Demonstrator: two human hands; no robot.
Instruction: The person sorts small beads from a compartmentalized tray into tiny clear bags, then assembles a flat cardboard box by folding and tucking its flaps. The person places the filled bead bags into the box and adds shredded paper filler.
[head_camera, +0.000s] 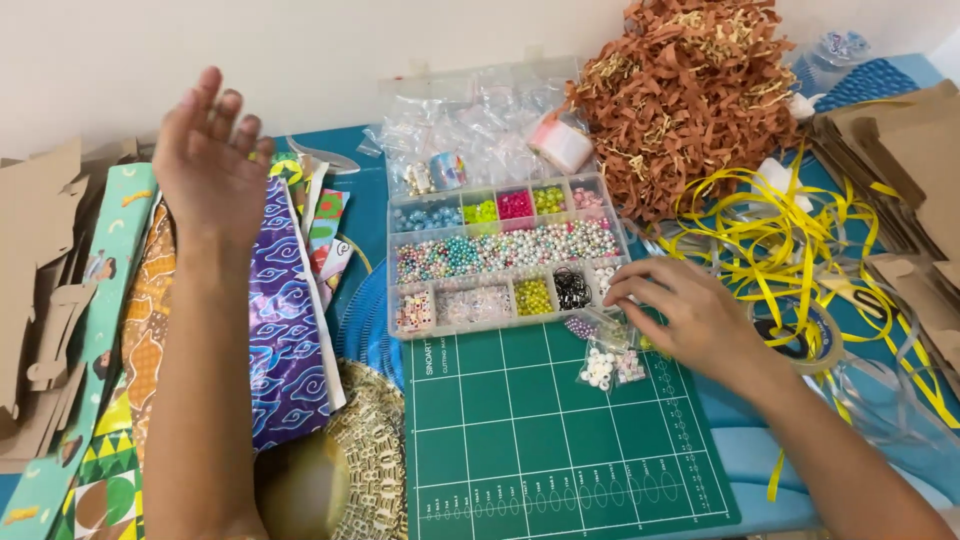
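Observation:
My left hand (208, 155) is raised above the left side of the table with its fingers spread, holding nothing, over a stack of patterned papers (285, 310). My right hand (690, 315) rests at the right corner of a clear compartment box of beads (505, 255), its fingertips pinched at the box's lower right compartment. What the fingers hold is too small to tell. Small clear bags of white and mixed beads (608, 368) lie just below the fingers on the green cutting mat (540, 440).
A heap of brown shredded paper (690, 90) and tangled yellow ribbon (790, 240) lie at the back right. Brown cardboard pieces (900, 160) are on the far right, more cardboard (40, 270) far left. A tape roll (805, 335) sits beside my right wrist.

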